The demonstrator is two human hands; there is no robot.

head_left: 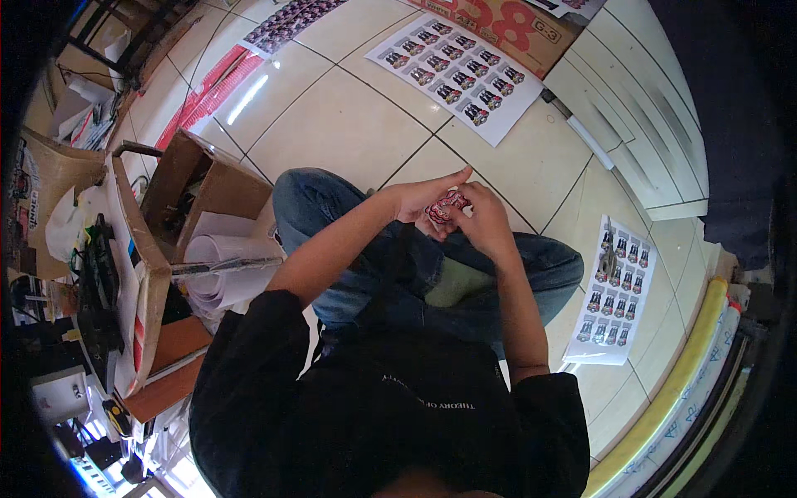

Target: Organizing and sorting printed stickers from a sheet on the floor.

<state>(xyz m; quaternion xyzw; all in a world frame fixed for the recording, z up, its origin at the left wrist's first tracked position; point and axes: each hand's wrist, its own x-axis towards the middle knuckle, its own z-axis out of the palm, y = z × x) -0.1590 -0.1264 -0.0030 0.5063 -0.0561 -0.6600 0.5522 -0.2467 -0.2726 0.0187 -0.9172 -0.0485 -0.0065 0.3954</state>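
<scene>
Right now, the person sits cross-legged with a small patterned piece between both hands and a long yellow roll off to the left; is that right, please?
Not quite: the head view shows the long yellow roll off to the right. The small patterned piece is indeed between the left hand and right hand.

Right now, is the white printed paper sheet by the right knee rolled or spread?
Spread: the sheet lies flat on glossy cream floor tiles.
</scene>
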